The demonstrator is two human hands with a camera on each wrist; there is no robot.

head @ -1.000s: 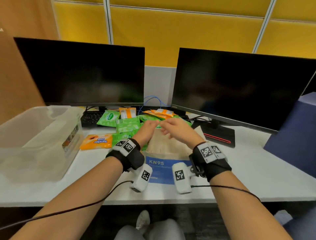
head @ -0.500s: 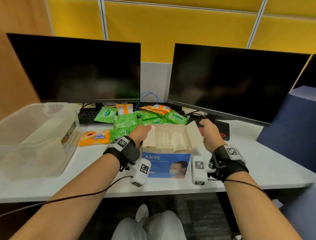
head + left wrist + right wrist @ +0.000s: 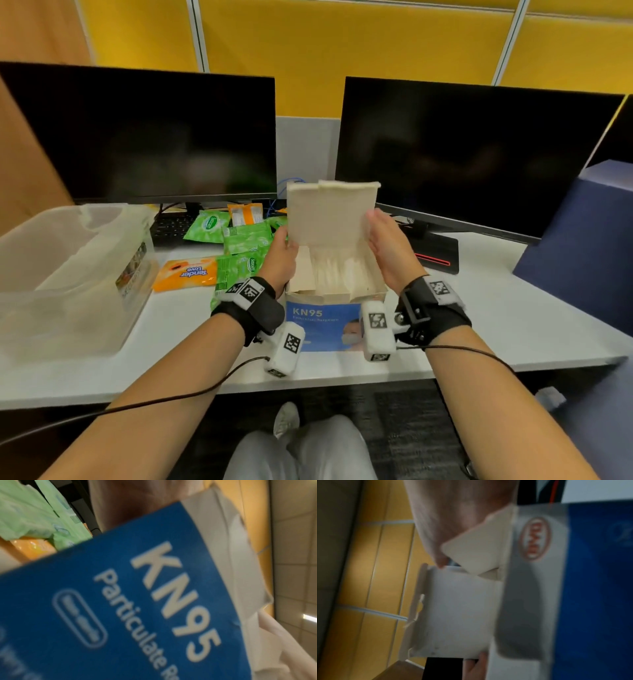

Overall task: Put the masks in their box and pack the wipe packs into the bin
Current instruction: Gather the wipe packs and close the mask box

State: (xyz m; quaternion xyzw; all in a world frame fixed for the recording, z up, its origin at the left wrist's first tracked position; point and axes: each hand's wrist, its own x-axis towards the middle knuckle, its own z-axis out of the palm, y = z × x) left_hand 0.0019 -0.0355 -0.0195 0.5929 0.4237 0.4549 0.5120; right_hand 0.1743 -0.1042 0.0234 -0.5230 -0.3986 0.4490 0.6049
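Both of your hands are on the big top flap (image 3: 330, 212) of the KN95 mask box (image 3: 322, 323), which stands on the white desk (image 3: 496, 329) right in front of you. Your left hand (image 3: 279, 258) grips the flap's left edge low down, and your right hand (image 3: 388, 246) holds its right edge with the fingers lying along it, so the flap stands upright above the open box. White masks (image 3: 337, 270) sit packed inside the opening. Green wipe packs (image 3: 245, 238) and an orange wipe pack (image 3: 186, 274) lie scattered on the desk just left of the box, in front of the left monitor (image 3: 144, 133). Further left stands the clear plastic bin (image 3: 75, 274), well apart from the packs. Your wrist views are blurred and show only the box's blue printed face and pale flaps.
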